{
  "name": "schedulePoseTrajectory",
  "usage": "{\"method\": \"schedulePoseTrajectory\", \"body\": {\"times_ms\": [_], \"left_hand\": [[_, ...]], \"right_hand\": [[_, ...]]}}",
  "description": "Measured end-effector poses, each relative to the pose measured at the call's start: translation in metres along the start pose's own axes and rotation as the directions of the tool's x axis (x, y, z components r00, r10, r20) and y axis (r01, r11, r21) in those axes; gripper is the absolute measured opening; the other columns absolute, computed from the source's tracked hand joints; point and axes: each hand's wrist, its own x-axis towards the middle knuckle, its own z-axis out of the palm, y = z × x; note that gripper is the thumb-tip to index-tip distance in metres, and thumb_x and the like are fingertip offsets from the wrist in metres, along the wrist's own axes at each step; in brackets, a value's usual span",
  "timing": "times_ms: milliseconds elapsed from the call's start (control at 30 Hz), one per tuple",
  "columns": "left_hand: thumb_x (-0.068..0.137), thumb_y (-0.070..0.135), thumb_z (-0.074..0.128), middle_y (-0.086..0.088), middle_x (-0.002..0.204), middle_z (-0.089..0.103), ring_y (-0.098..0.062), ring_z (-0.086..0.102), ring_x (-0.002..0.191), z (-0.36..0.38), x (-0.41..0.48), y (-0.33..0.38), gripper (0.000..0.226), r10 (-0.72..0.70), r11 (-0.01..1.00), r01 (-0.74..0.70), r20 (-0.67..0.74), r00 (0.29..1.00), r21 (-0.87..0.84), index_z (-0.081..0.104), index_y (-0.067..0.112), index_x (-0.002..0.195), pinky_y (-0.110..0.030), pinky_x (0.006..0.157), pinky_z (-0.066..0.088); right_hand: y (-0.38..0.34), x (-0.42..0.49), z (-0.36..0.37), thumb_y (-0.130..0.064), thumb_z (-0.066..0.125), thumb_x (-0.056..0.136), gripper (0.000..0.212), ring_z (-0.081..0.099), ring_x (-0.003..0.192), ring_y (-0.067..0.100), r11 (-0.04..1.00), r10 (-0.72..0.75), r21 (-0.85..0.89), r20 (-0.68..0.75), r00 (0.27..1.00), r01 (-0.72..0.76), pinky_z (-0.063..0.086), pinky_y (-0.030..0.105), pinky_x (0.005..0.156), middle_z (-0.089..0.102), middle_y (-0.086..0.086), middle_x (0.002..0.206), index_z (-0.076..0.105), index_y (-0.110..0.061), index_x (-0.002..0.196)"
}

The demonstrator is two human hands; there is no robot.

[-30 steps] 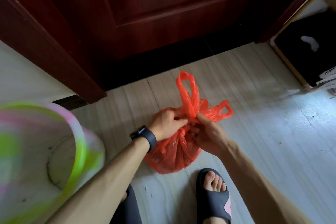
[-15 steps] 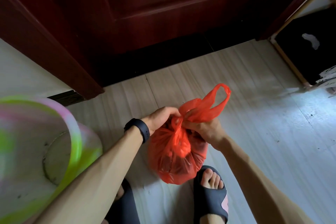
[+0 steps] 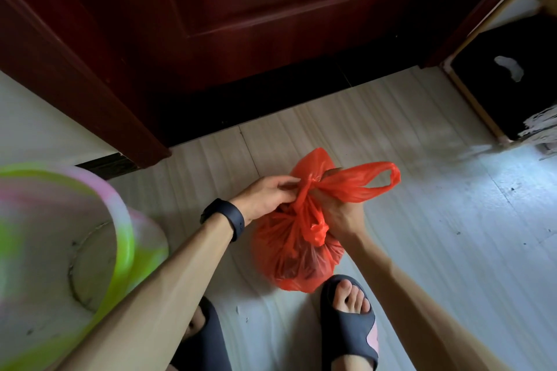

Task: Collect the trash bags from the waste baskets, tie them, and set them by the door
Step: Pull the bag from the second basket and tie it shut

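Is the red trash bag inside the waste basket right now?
No, the red trash bag is outside the waste basket, over the floor before the door, with left hand and right hand gripping its handles.

A full red plastic trash bag sits on the floor before the dark wooden door, its handles gathered

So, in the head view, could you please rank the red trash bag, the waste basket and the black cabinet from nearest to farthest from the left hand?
1. The red trash bag: its handle is pinched by the left hand.
2. The waste basket: on the floor to the left, beside the forearm.
3. The black cabinet: far off at the right edge of view.
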Motion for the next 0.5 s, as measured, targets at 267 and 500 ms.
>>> {"method": "schedulePoseTrajectory", "body": {"times_ms": [267,500], "left_hand": [[0.092,0.028,0.063,0.011,0.107,0.073,-0.001,0.065,0.099,-0.006,-0.008,-0.005,0.021,-0.02,0.993,0.022,0.019,1.0,-0.114,0.072,0.032,0.111,-0.017,0.086,0.042],[0.074,0.048,0.069,0.006,0.101,0.075,-0.013,0.067,0.102,-0.007,-0.004,-0.012,0.032,-0.038,0.982,0.029,-0.048,0.998,-0.185,0.075,0.032,0.101,-0.027,0.088,0.046]], "right_hand": [[-0.005,0.0,0.003,0.002,0.071,0.086,0.015,0.062,0.062,0.01,0.996,-0.08,-0.039,0.08,0.994,0.083,0.051,0.025,0.057,0.062,0.007,0.073,0.059,0.012,0.086],[-0.006,0.003,0.006,-0.005,0.075,0.084,0.015,0.063,0.062,0.006,0.992,-0.068,-0.101,0.1,0.993,0.078,0.051,0.022,0.056,0.065,0.004,0.074,0.064,0.004,0.087]]}}
